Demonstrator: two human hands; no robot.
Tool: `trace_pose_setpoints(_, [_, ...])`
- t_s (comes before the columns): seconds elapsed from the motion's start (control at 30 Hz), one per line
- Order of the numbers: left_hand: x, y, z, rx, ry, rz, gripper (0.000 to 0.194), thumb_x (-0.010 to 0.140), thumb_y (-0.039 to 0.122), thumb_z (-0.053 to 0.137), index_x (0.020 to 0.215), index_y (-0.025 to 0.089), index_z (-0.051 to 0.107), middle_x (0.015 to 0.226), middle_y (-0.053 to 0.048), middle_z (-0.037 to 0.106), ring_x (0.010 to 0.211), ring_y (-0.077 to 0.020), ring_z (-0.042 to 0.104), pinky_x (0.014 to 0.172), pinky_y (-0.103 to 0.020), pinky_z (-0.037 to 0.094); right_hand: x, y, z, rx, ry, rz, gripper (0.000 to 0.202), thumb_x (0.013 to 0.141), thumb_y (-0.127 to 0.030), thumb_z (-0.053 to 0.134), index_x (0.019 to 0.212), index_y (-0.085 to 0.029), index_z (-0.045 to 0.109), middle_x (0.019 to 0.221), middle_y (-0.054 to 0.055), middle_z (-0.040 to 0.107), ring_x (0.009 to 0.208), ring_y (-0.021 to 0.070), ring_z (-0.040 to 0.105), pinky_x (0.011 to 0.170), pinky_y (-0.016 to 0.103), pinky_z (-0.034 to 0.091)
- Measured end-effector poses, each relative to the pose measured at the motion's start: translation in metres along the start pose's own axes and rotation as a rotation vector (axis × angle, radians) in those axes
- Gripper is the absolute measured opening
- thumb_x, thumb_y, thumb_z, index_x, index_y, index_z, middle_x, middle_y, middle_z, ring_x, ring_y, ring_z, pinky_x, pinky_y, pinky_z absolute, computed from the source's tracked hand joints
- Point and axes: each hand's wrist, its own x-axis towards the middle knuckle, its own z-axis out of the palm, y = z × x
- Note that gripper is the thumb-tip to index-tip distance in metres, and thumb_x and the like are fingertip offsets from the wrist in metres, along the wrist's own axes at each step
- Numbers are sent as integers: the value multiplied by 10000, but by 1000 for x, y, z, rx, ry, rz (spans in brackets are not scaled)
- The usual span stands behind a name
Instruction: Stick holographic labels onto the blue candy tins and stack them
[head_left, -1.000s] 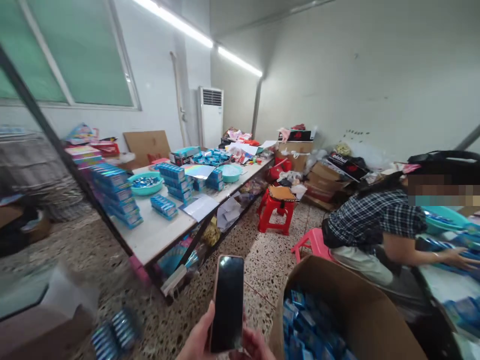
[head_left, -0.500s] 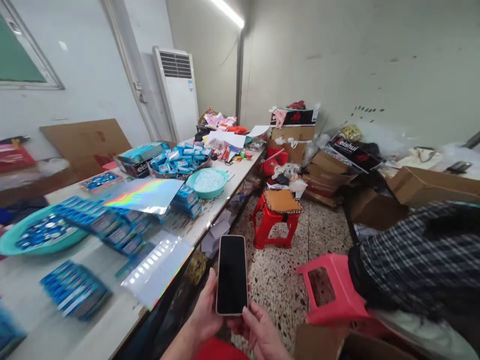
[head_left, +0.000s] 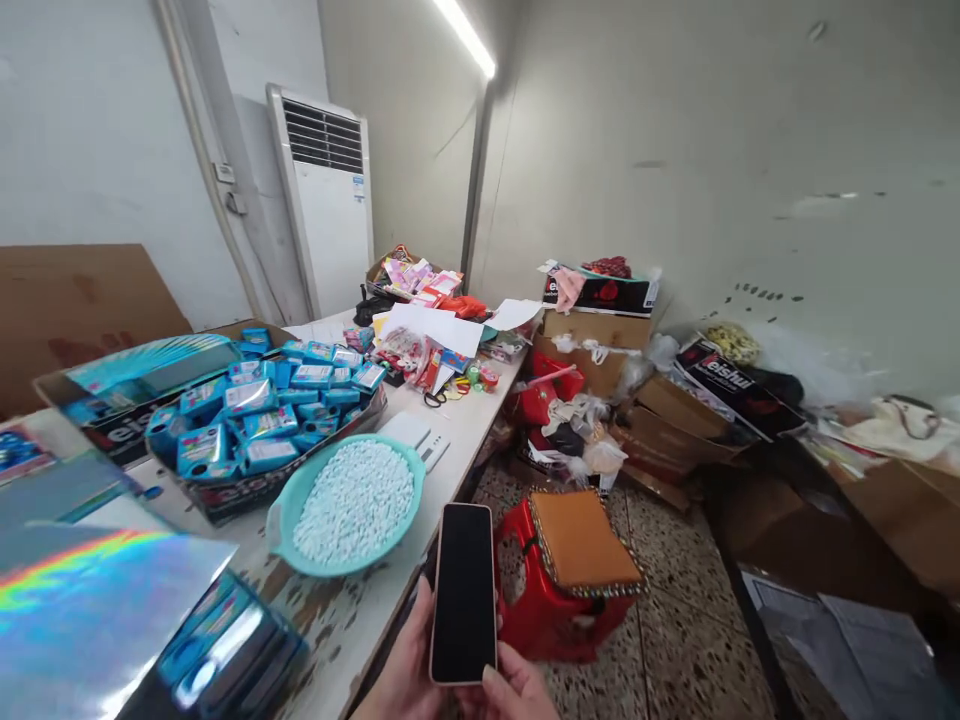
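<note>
A dark-screened phone rested in my two-handed grip

From the head view, I had the phone upright in front of me, its dark screen facing me and its pale pinkish rim showing all around. My left hand closed on its left edge, the thumb along the side; my right hand gripped the lower right corner, thumb at the rim. The fingers behind it were hidden, so I could not tell how they shared the weight.

I judged it light for its size, stiff and flat, with a smooth glass front likely to slip and liable to crack if dropped. The long side edges and lower corners looked the best places to hold, leaving the glass uncovered.

To the left of my hands ran the white surface. Near my left hand on it stood a turquoise basin of pale pellets, and beyond that an open box heaped with blue packets. Farther left lay a shiny rainbow sheet. Ahead of my hands, near the surface's edge, were scissors. Just beyond my right hand stood a red stool with an orange-brown pad, on the speckled floor.
</note>
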Motion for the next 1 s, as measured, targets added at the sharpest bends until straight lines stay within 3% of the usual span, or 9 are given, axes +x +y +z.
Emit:
trace_pose_setpoints(0.2, [79,72,31,94,43,6,598,858,560,414,1125,75,640,1166,-161,634,1048,-279,601,937,-367,438,89,-70,9,54,-8,7,480,615,-376,809,1010,-148,662,854,82,707,730,180,669,719,312,486])
trace_pose_setpoints(0.37, [138,115,29,76,99,83,588,831,583,451,1090,102,666,1097,-149,668,1085,-290,581,970,-377,413,166,-112,9,107,-115,71,478,608,-374,812,997,-139,664,847,85,703,736,185,659,735,334,478])
trace_pose_setpoints(0.5, [198,164,22,116,138,203,574,809,582,492,1091,116,672,1091,-144,673,1137,-308,545,994,-400,385,255,-152,3,40,-201,128,503,597,-402,813,1007,-148,670,891,71,684,739,150,632,758,310,466])
trace_pose_setpoints(0.6, [247,204,25,103,167,257,602,828,581,460,1149,104,641,1175,-155,632,1154,-310,534,1009,-408,367,323,-195,-1,-97,-296,121,475,542,-438,826,888,-140,698,784,37,665,658,123,585,678,265,450])
trace_pose_setpoints(0.7, [292,238,41,44,197,350,542,867,517,439,1149,100,640,1201,-144,619,1134,-291,555,1052,-401,322,381,-255,-5,-342,-380,137,351,522,-392,832,730,-144,698,698,-1,638,652,110,540,654,234,422])
trace_pose_setpoints(0.83, [336,269,60,-16,224,459,473,898,456,415,1163,129,631,1176,-117,638,1131,-279,561,1076,-422,294,446,-322,-22,-493,-404,154,329,624,-464,760,751,-167,698,678,0,635,664,114,533,676,247,422])
trace_pose_setpoints(0.9, [349,277,64,-25,239,488,461,899,450,415,1178,146,620,1181,-112,637,1110,-282,576,1063,-435,311,471,-337,-34,-481,-379,137,386,670,-516,714,858,-179,700,744,27,659,714,133,559,731,281,435])
trace_pose_setpoints(1.0, [360,282,67,-41,242,462,458,893,450,430,1164,137,628,1175,-118,639,1064,-289,604,1039,-436,338,493,-341,-44,-433,-361,130,430,699,-514,698,979,-188,680,876,67,679,816,165,589,796,323,436])
